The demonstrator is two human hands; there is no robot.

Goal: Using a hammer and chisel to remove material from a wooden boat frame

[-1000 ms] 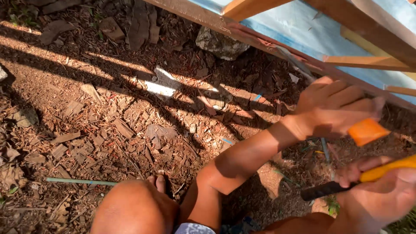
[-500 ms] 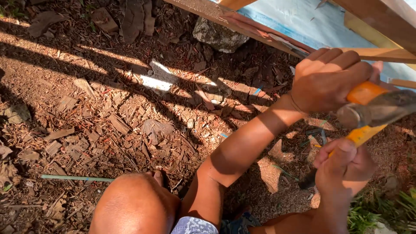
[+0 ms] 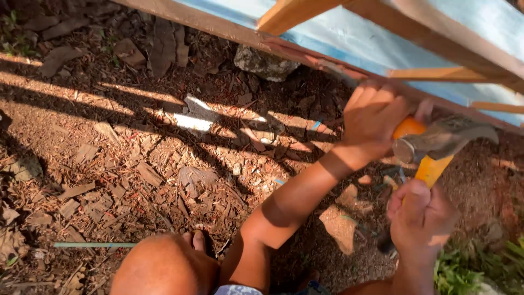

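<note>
Nearest, the person's bent knee (image 3: pixel 155 270) shows a crouch low over the chip-strewn ground (image 3: pixel 125 164). The right hand (image 3: pixel 420 221) has its fingers wrapped tight round the orange handle of a hammer (image 3: pixel 436 145), held low for leverage, its steel head raised by the frame. Beyond, the left hand (image 3: pixel 374 117) curls its fingers against the wooden rail (image 3: pixel 229 27), seemingly steadying something orange there.
</note>
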